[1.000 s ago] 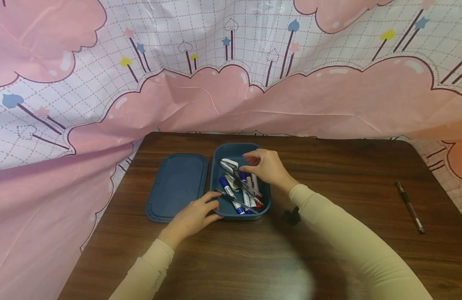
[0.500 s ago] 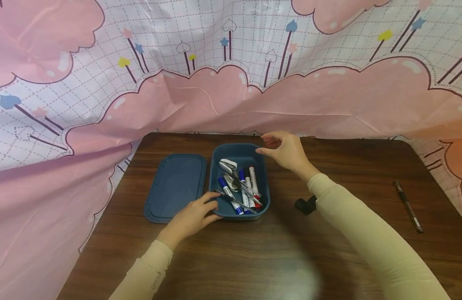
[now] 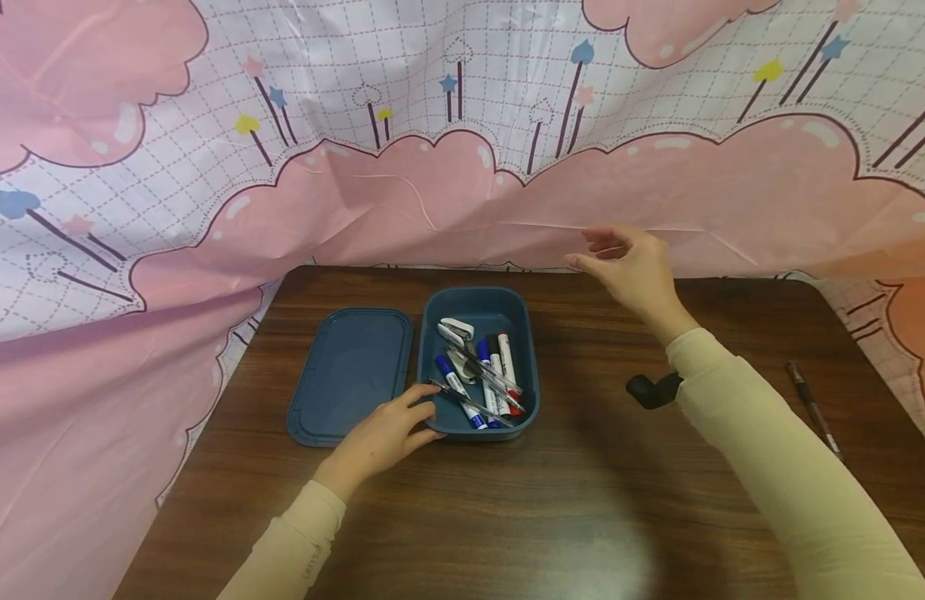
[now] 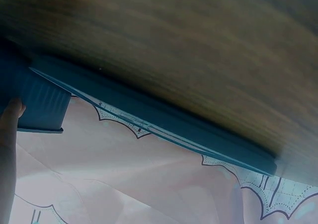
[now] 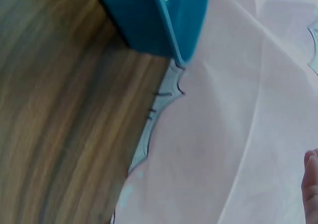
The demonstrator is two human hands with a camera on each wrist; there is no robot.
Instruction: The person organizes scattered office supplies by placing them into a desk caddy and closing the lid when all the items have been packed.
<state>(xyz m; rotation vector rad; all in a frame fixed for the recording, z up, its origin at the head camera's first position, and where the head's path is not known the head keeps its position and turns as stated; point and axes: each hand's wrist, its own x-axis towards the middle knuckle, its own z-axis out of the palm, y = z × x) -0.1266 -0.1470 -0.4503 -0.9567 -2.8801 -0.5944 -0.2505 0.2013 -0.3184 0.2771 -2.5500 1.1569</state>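
i see my left hand (image 3: 383,433) resting against the near left corner of the blue box (image 3: 526,392), fingers lightly curled on its rim, probably to keep it from sliding. my right hand (image 3: 631,271) hovers above the far tabletop (image 3: 582,500), well right of the box, fingers loosely bent and holding nothing. the box sits mid-tabletop with one lid (image 3: 350,375) lying flat just beside it on the left, so the contents are open to reach. inside i count roughly four markers (image 3: 496,371), one stapler (image 3: 455,331) and a thin pen; the pile overlaps, so the count is uncertain. one dark pen (image 3: 811,406) lies alone far right.
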